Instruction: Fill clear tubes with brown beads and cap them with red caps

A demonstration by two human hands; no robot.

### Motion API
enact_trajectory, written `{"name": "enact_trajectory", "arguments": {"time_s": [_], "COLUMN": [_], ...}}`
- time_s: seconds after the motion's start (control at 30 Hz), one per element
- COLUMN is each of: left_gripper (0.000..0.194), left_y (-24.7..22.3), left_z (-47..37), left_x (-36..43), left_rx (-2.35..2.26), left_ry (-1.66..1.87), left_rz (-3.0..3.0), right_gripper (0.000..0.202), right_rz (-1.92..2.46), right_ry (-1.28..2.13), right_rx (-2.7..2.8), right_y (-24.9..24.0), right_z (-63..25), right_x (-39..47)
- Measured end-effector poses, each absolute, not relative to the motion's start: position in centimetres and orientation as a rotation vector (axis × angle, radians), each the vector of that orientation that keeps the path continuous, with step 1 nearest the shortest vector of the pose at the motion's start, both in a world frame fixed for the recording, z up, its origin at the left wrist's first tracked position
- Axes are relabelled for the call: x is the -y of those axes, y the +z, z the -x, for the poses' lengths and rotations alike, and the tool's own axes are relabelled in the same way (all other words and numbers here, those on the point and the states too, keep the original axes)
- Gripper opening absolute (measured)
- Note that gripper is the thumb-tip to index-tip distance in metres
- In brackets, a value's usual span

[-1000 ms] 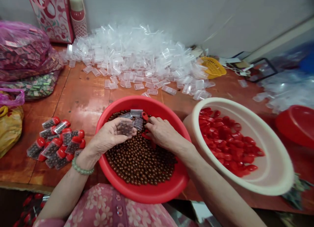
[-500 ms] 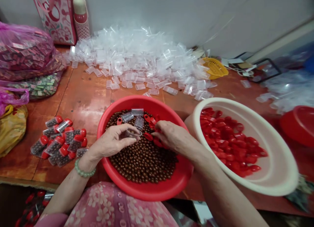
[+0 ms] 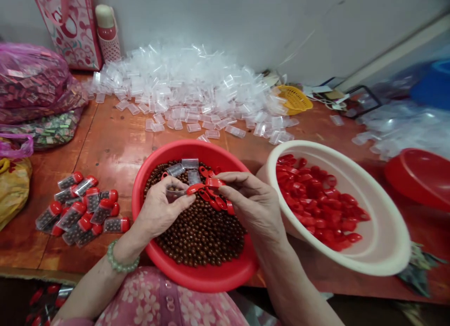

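Left of the left hand [image 3: 160, 206], the yellow bag [image 3: 16, 185] and the purple plastic bag [image 3: 31, 82] are cut off by the view's edge; the packets inside the purple one are blurred. Nearer the left hand, filled containers [image 3: 77, 206] lie heaped on the counter [image 3: 105, 143], partly covering one another. Most red ends point right or up and right; the one nearest the wrist lies crosswise, its cap towards the wrist.

The left hand, nearly closed, holds a clear container [image 3: 176, 193] between thumb and fingers, over the red basin [image 3: 211, 286]. Fingers cover part of it; its long axis runs roughly left to right, and its right end meets or nearly meets a red cap [image 3: 195, 189]. Whether they touch is unclear.

Beneath both hands lie brown beads [image 3: 204, 237]; beyond the left fingers are empty containers [image 3: 190, 163]. The pile of clear tubes [image 3: 197, 82] lies farther out.

The right hand [image 3: 251, 199] pinches a red piece [image 3: 215, 181] narrowly between thumb and fingers; its shape is hard to separate from the red caps around it. Right of this hand, the cream basin [image 3: 351, 265] holds loose caps [image 3: 323, 199]. Farther right, the red bowl [image 3: 418, 176] is cut off.
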State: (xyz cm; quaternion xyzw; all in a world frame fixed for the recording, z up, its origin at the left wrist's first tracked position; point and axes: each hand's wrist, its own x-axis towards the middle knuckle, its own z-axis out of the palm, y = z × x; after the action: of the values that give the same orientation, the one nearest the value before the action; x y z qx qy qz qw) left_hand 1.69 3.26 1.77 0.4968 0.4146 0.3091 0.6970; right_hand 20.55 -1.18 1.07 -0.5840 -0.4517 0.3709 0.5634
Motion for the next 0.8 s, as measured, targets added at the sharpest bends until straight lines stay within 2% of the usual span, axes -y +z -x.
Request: {"name": "enact_trajectory", "arguments": {"time_s": [0.17, 0.33, 0.47, 0.53, 0.63, 0.8], "left_gripper": [0.031, 0.026, 0.021, 0.025, 0.031, 0.022], "left_y": [1.0, 1.1, 1.2, 1.3, 1.2, 1.3], "left_z": [-1.4, -1.1, -0.8, -0.6, -0.4, -0.4], "left_x": [-3.2, -3.5, -3.8, -3.8, -3.7, -3.8], "left_rx": [-0.829, -0.862, -0.891, -0.888, -0.873, -0.875], "left_ry": [0.783, 0.714, 0.695, 0.707, 0.732, 0.751], "left_rz": [-0.87, -0.949, -1.009, -1.013, -1.024, -1.066], "right_gripper": [0.011, 0.007, 0.019, 0.024, 0.017, 0.009], "right_rz": [1.327, 1.347, 1.441, 1.395, 1.313, 1.425], "right_ry": [0.854, 0.837, 0.843, 0.849, 0.864, 0.839], "right_rx": [1.274, 1.621, 1.785, 1.846, 1.836, 1.471], "right_y": [0.9, 1.1, 1.8, 2.1, 2.0, 1.1], "right_z": [-20.4, -20.6, -20.4, -20.3, -20.2, -20.5], "right_x": [1.7, 1.8, 1.7, 1.5, 1.2, 0.9]}}
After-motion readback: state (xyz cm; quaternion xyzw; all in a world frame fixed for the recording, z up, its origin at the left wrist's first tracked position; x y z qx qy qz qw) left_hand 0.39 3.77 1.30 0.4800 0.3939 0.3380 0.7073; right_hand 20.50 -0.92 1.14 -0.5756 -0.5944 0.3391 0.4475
